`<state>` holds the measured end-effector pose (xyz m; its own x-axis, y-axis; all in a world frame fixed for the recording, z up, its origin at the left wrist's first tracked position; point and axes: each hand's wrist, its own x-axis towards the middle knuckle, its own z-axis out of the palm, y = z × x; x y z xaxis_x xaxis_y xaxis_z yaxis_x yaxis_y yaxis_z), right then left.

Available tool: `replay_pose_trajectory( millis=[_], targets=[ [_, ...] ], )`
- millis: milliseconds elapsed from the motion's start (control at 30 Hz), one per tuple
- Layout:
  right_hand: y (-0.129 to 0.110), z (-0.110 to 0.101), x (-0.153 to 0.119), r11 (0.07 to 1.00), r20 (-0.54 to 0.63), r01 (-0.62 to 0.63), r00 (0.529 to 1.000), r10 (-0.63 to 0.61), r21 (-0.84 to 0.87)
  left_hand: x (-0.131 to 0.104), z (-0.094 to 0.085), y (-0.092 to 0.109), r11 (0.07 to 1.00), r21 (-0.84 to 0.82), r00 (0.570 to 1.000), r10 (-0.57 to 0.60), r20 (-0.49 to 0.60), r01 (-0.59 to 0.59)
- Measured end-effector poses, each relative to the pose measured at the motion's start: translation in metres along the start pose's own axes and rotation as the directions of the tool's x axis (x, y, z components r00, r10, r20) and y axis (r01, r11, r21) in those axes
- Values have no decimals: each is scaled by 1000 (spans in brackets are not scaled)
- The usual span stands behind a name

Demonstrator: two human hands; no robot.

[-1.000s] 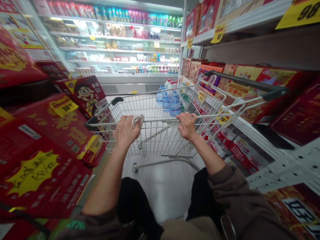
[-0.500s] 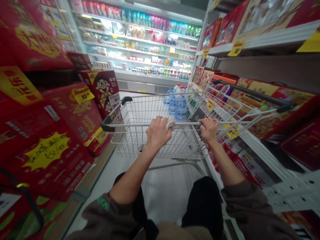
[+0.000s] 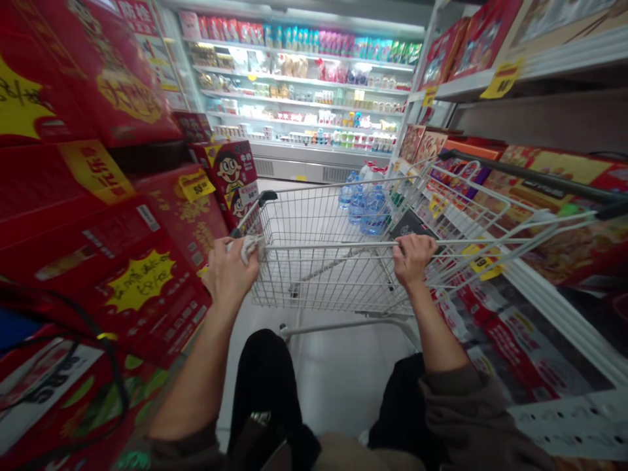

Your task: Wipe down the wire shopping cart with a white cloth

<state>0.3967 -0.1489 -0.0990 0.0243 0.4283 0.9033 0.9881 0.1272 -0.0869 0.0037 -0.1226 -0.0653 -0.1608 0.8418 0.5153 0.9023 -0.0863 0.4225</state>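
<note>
A wire shopping cart [image 3: 324,275] stands in front of me in the aisle, its near top rail running crosswise. My left hand [image 3: 230,268] is closed around a crumpled white cloth [image 3: 251,248] at the rail's left end, by the dark corner piece. Farther right, my right hand [image 3: 412,258] has its fingers wrapped over the same rail. Only bare wire shows across the cart's near part.
Red gift boxes [image 3: 171,222] are stacked close on the left. Shelves with boxed goods [image 3: 540,176] run along the right. Blue water bottles [image 3: 373,209] stand beyond the cart, before a lit refrigerated display [image 3: 304,154].
My left hand has slid left along the rail with the cloth, to the cart's corner. My right hand stays on the rail. The view has shifted left.
</note>
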Motion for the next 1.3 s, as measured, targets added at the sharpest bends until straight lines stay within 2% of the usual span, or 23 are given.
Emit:
replay_pose_trajectory(
  millis=[100,167,267,433,533,600,667,767,867,967,1067,1167,1233,1300],
  targets=[
    [-5,3,0,1000,-37,-15,999,16,9,6,1,-11,998,-9,996,-65,-55,65],
    [-8,5,1,999,-61,-28,998,30,38,4,6,-1,996,1,993,-84,-86,84],
    [-10,6,1,994,-78,-46,996,54,98,-8,19,37,998,-25,994,-57,-96,55],
    [-6,2,0,992,-93,-30,995,42,122,-44,43,111,976,-168,987,126,-100,-142],
    [-2,-2,-2,994,-98,-27,995,37,107,-60,56,123,952,-218,972,187,-142,-215],
    [2,-6,-4,995,-98,-24,995,34,97,-66,64,113,948,-209,959,200,-201,-242],
    [5,-8,-6,995,-95,-17,995,26,94,-68,72,93,955,-181,943,179,-279,-235],
    [10,-9,-10,996,-90,-14,996,22,89,-63,78,56,970,-183,923,80,-376,-158],
    [15,-8,-13,998,-88,-16,996,22,66,-54,78,20,967,-250,899,-76,-431,-38],
    [16,-9,-13,999,-116,12,993,-7,36,-42,72,-14,934,-340,826,-273,-493,106],
    [3,-13,-9,999,-116,-13,993,7,-53,-27,64,-38,902,-401,758,-372,-535,160],
    [-33,-14,-3,993,-43,-53,998,49,-103,-17,64,-40,885,-435,724,-409,-555,166],
    [-63,-9,1,999,58,40,998,-38,-37,-21,72,-26,870,-450,712,-445,-543,201],
    [-90,1,3,987,144,143,978,-151,69,-33,86,-6,868,-439,737,-451,-504,230]
  ],
)
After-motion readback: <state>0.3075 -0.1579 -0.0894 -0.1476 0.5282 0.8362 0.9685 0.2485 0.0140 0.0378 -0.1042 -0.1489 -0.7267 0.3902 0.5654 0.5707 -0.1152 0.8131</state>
